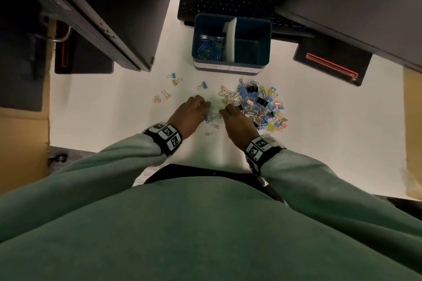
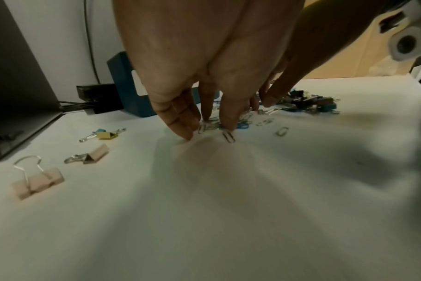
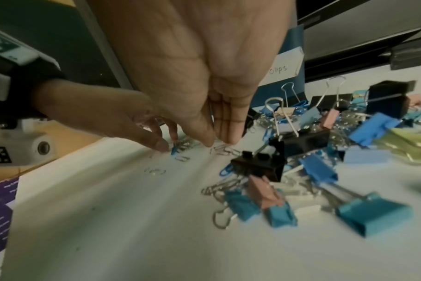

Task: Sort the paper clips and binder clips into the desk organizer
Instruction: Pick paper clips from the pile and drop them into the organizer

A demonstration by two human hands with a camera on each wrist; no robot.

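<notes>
step: gathering loose paper clips [image 1: 211, 118] on the tabletop [image 1: 319, 143], between both hands
left hand [image 1: 190, 113]: fingers straight, tips down on the clips, holding nothing
right hand [image 1: 237, 122]: likewise, tips on clips beside the pile [image 1: 258, 104]
next: likely pinch up the bunch, carry it far to the organizer [image 1: 231, 42], left bin
look: thin wire, silver and blue; binder clips mixed colours, right bin looks bare

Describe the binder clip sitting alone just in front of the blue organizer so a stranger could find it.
Start at the blue plastic desk organizer on the white desk. Just in front of its left compartment, left of the big mixed pile of clips, lies one small blue binder clip. It sits by itself; the other four stray binder clips further left lie in pairs.
</notes>
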